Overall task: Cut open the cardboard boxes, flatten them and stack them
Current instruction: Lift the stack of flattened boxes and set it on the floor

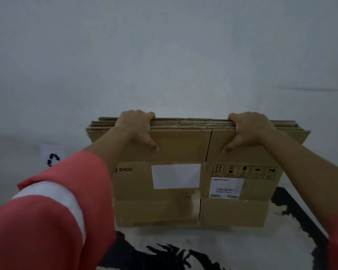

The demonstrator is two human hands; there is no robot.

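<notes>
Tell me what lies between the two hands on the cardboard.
Head view: only the bare top edge of the cardboard stack separates left hand and right hand.

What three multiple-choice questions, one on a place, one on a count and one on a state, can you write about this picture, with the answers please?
1. Where is the blank white label?
A. on the wall
B. on the front box, right of the PICO logo
C. on the sleeve

2. How many handling symbols are in the row?
A. two
B. five
C. nine

3. How are the boxes?
A. sealed shut
B. lying flat
C. flattened, standing on edge

Answers: 1 B, the label sits beside the logo; 2 B, five pictograms can be counted; 3 C, the left hand and the right hand grip their top edge, upright on the rug.
</notes>
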